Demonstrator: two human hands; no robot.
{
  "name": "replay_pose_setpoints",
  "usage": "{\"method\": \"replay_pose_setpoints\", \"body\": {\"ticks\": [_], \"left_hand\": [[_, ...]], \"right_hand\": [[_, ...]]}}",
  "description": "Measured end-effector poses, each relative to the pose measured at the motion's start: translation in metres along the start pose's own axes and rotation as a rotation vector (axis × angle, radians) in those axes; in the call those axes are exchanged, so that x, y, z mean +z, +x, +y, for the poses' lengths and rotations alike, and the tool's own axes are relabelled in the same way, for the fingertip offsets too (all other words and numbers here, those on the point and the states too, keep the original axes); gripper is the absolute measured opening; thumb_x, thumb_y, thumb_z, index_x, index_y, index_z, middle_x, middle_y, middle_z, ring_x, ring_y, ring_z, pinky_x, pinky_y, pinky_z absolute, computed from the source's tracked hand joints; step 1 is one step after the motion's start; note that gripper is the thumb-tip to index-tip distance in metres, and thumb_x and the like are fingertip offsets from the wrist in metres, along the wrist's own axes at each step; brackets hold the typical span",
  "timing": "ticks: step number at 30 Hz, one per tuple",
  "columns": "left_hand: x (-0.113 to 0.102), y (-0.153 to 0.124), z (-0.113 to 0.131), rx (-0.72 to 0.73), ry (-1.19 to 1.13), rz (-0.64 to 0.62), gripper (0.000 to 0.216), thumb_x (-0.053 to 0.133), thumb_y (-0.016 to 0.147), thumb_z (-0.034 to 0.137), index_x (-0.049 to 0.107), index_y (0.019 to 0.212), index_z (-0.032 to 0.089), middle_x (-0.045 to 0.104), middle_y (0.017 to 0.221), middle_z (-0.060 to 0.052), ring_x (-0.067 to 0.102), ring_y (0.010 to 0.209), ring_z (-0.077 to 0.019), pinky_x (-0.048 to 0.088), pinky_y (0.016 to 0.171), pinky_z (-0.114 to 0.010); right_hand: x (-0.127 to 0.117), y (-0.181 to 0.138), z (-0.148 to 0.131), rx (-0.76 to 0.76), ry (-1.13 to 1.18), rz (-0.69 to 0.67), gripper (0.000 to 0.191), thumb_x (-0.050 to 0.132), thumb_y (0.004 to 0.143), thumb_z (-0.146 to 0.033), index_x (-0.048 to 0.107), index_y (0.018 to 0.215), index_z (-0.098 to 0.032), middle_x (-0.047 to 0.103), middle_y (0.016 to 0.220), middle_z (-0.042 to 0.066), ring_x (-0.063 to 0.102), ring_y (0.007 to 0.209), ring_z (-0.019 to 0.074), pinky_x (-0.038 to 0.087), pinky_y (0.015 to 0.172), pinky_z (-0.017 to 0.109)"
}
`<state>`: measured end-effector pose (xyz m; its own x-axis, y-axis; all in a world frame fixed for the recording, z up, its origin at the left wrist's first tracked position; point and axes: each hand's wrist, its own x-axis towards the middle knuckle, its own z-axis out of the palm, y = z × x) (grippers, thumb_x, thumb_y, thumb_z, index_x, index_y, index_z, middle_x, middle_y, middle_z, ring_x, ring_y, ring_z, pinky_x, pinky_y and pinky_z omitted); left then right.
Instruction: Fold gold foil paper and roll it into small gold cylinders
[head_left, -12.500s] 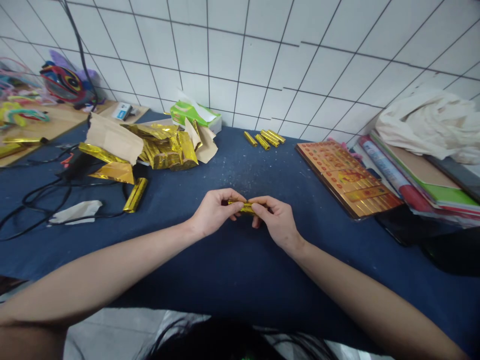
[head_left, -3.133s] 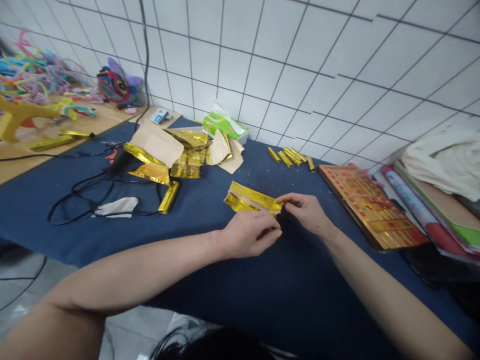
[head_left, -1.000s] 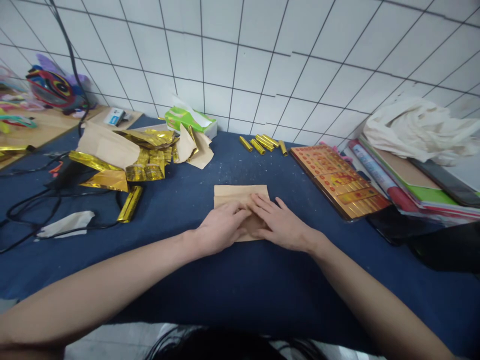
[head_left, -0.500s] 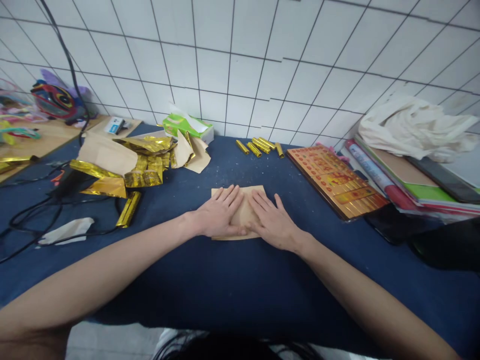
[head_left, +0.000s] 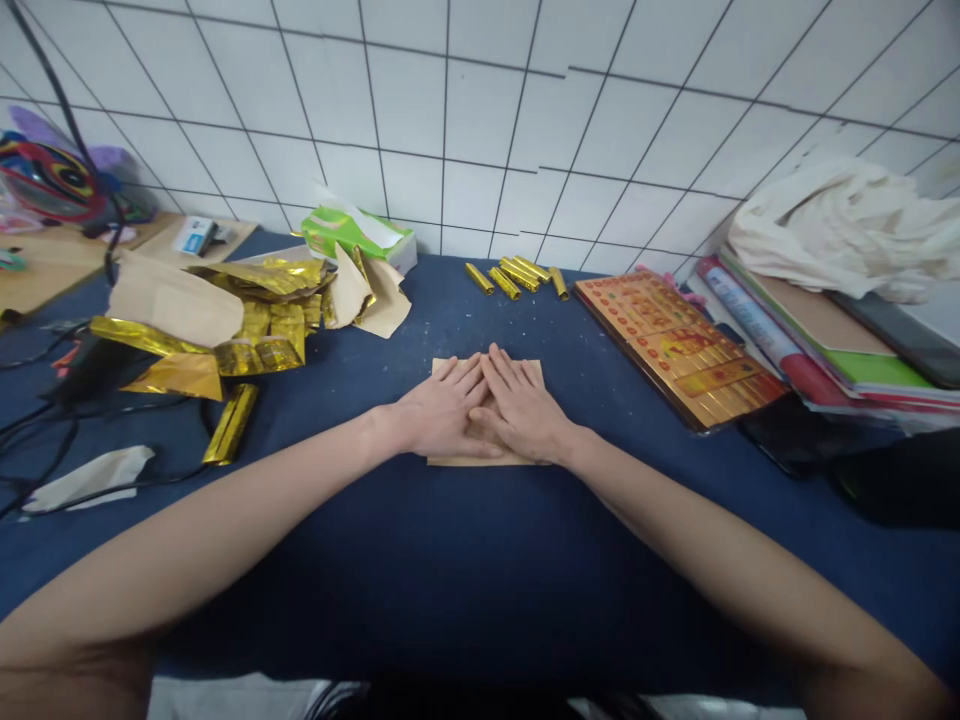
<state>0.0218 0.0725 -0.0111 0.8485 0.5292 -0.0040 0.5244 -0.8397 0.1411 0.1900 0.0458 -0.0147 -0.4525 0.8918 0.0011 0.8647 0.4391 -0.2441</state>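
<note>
- A tan rectangular paper sheet (head_left: 461,461) is pressed beneath the flat left hand (head_left: 442,408) and right hand (head_left: 526,408), fingers extended, nothing pinched, presumably to be kept smooth.
- Its longer axis is apparently laid sideways beneath both palms.
- Shiny gold foil rolls (head_left: 505,284) are set beyond the fingertips, perhaps for clearance.

no legible txt anywhere, flat orange-gold box (head_left: 679,345) w/ rows of sm. red oval marks + red print, too blurry to read, white tube (head_left: 750,315) w/ red end, bluish print illeg., sm. white-&-blue box (head_left: 193,236), label too sm., green pkg (head_left: 337,226), markings unclear
</note>
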Motion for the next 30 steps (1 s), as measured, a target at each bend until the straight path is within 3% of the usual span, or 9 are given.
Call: {"method": "replay_pose_setpoints", "body": {"ticks": [10,17,24,30], "left_hand": [[0.000,0.025,-0.019,-0.053,0.045,-0.033,0.102,0.028,0.071,0.075,0.007,0.141,0.004,0.005,0.148,-0.018,0.000,0.136,-0.0292,0.003,0.108,-0.043],[0.002,0.020,-0.015,-0.143,0.067,-0.014,0.107,0.022,0.069,0.079,0.011,0.139,-0.001,0.008,0.146,-0.022,0.003,0.136,-0.0315,0.005,0.108,-0.044],[-0.003,0.002,-0.016,-0.178,0.078,-0.048,0.103,0.022,0.071,0.077,0.010,0.140,0.001,0.009,0.147,-0.021,0.004,0.136,-0.0309,0.004,0.107,-0.046],[-0.024,0.002,0.011,-0.242,0.047,-0.171,0.101,0.030,0.072,0.074,0.016,0.139,0.000,0.011,0.145,-0.023,0.004,0.136,-0.0327,0.006,0.107,-0.047]], "right_hand": [[-0.005,0.028,0.027,-0.003,-0.037,-0.032,0.082,0.019,0.083,-0.064,0.007,0.142,-0.009,0.007,0.149,0.013,0.003,0.137,0.0247,0.006,0.108,0.050],[-0.005,0.010,0.042,0.081,-0.126,-0.028,0.084,0.017,0.081,-0.065,0.016,0.140,-0.005,0.011,0.148,0.015,0.007,0.136,0.0263,0.009,0.108,0.049],[-0.003,0.002,0.045,0.106,-0.146,-0.015,0.078,0.016,0.083,-0.061,0.016,0.141,-0.008,0.010,0.149,0.014,0.007,0.136,0.0260,0.011,0.107,0.052],[-0.002,-0.002,0.038,0.114,-0.168,-0.008,0.078,0.014,0.084,-0.059,0.018,0.140,-0.005,0.011,0.148,0.016,0.009,0.136,0.0269,0.012,0.106,0.053]]}}
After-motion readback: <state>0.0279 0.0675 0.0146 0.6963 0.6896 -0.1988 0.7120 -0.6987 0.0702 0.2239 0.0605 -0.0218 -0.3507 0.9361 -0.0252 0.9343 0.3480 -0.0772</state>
